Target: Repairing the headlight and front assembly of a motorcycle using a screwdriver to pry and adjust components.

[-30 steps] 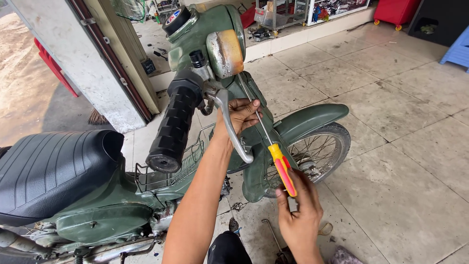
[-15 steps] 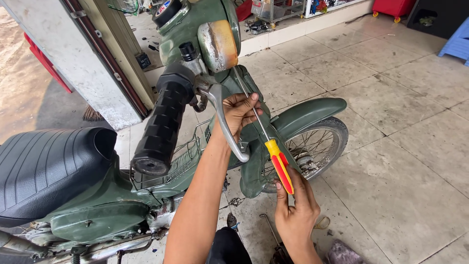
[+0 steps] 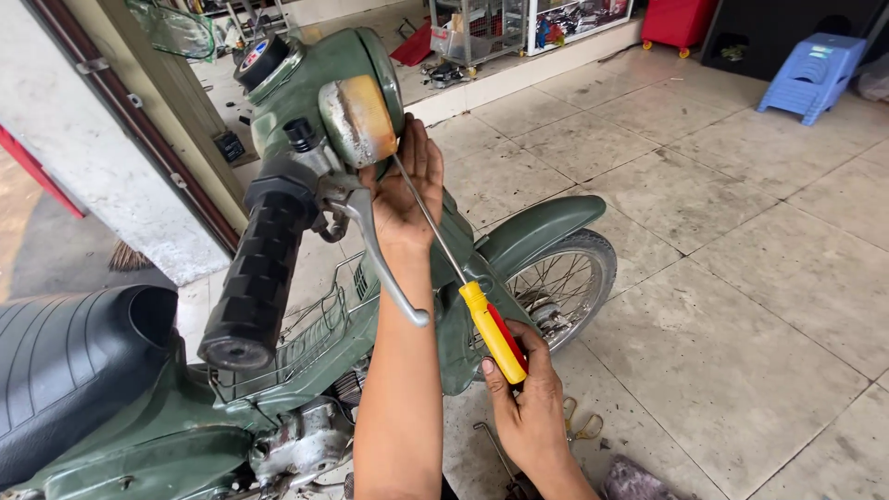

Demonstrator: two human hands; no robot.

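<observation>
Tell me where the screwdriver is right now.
In the head view, the screwdriver slants across the centre: the right hand grips its yellow-and-red handle low down, and its tip reaches up under the turn signal, beside the left hand.

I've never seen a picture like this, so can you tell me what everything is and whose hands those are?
The camera sits on a person's head and looks down, so the two arms you see are that person's own. In front of them stands an old green motorbike on a tiled floor. The right hand holds a long screwdriver by its yellow and red handle. Its thin metal tip points up under the round orange turn light near the handlebar. The left hand is pressed flat against that light. The black rubber tube is the handlebar grip, with a silver brake lever beside it. A blue plastic stool stands far behind.
</observation>
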